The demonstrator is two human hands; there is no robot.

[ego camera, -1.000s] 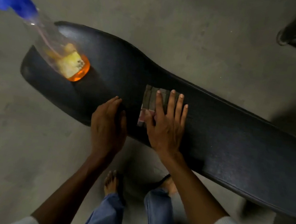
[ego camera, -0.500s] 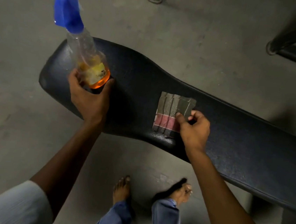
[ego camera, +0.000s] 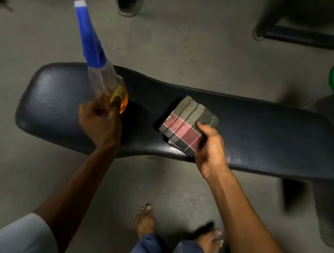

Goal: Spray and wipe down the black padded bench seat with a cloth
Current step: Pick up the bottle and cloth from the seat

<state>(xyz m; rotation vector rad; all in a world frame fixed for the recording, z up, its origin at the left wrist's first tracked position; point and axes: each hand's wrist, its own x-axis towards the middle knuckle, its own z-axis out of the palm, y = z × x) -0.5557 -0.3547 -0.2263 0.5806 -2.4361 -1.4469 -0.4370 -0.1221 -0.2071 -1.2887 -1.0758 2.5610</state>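
The long black padded vinyl bench seat (ego camera: 264,136) runs left to right across the view on a grey concrete floor (ego camera: 180,45), with its wider rounded end at the left. Its surface shows a dull sheen; no wet film or droplets can be made out on it, so spraying is judged not yet done on the visible part.

The clear plastic spray bottle with a blue trigger head and amber liquid in its base (ego camera: 104,82) is over the left part of the seat, tilted with the nozzle pointing up and away. The left hand (ego camera: 98,123) is clasped around the bottle's lower body, fingers curled over it. Whether the base touches the pad cannot be told.

The folded checked cloth in grey, red and black (ego camera: 186,126) is over the middle of the seat, its near edge raised. The right hand (ego camera: 211,151) grasps that near edge, thumb on top and fingers beneath.

Step in hand, as judged: taking up both tools before spraying.

Recommendations:
- Shift the left grip up to the neck so a finger reaches the trigger; the present low hold cannot fire it.
- Turn the nozzle down toward the pad, clear of the cloth and the bare feet (ego camera: 146,221) below.
- Mist lightly from the left end and work rightward.
- Keep the cloth folded flat for a broad wiping face, and follow each sprayed stretch promptly, including the rolled edges.
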